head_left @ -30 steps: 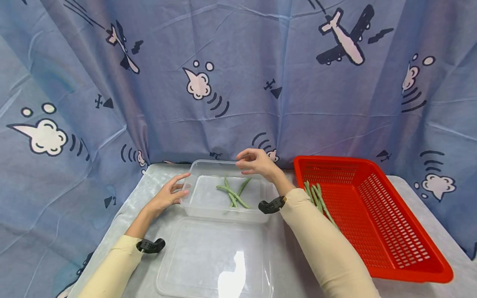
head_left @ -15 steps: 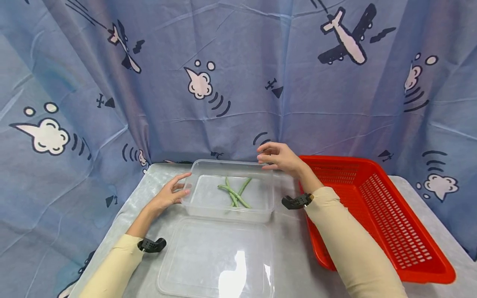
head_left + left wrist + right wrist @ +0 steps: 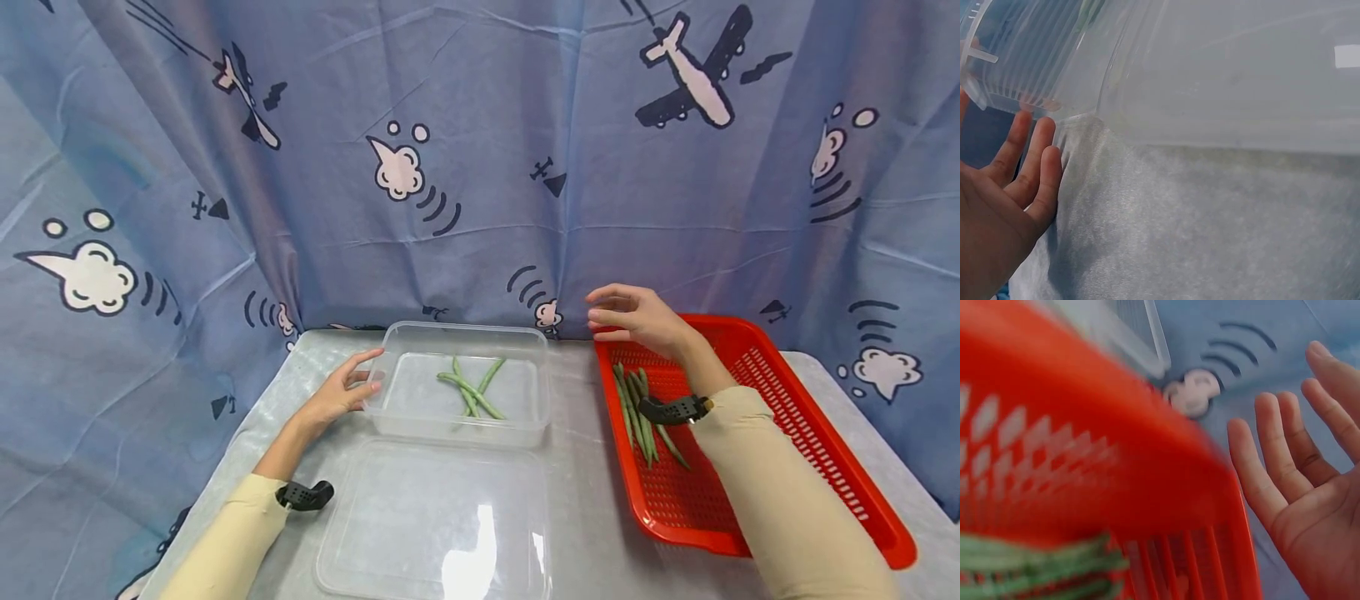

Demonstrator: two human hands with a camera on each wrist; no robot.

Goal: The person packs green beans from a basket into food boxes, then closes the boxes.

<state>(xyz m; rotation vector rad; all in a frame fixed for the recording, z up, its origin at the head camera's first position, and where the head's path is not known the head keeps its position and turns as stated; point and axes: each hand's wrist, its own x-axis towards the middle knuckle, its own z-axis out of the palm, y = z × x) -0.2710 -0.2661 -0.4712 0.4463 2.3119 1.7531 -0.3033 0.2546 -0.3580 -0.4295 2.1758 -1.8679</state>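
A clear plastic container (image 3: 457, 433) stands at the middle of the table with several green beans (image 3: 474, 390) crossed on its floor. My left hand (image 3: 339, 395) touches its left side with relaxed fingers; in the left wrist view those fingers (image 3: 1040, 156) meet the ribbed wall. To the right, my right hand (image 3: 645, 321) hovers over the back left corner of a red basket (image 3: 641, 500), holding nothing. Its fingers (image 3: 1277, 450) are loosely spread in the right wrist view. More green beans (image 3: 637, 421) lie along the basket's left side, partly hidden by the wrist camera.
A clear flat lid (image 3: 435, 517) lies on the table in front of the container. Behind the table hangs a blue curtain (image 3: 480, 167) with printed planes and clouds. The grey-white table cover (image 3: 585, 467) shows between the lid and the basket.
My right hand has travelled right, from the container's back right rim to above the basket's back left corner. The left hand, container and beans have stayed in place.
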